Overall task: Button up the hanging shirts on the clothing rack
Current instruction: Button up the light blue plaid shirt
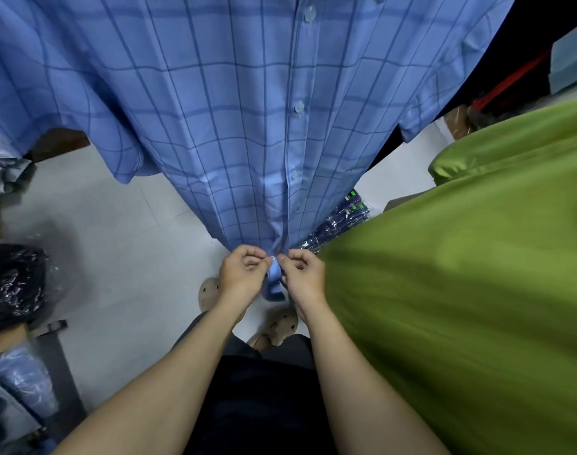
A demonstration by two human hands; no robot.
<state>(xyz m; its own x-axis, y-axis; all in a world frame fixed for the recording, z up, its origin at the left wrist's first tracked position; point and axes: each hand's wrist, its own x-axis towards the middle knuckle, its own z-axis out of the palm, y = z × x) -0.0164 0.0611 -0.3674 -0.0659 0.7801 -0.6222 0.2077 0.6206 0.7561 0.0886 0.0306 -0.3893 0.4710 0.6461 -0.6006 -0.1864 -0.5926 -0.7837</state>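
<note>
A blue plaid shirt (215, 126) hangs across the upper half of the frame, its placket running down right of centre with three buttons (299, 107) fastened. At lower centre both hands meet at the hem. The left hand (242, 272) and right hand (301, 274) each pinch the placket's bottom end between thumb and curled fingers. A green shirt (461, 274) fills the right side, just beside the right hand.

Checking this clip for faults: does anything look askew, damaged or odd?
Nothing stands out. The blue shirt hangs straight with its visible buttons closed; both hands, left hand and right hand, pinch its hem.
</note>
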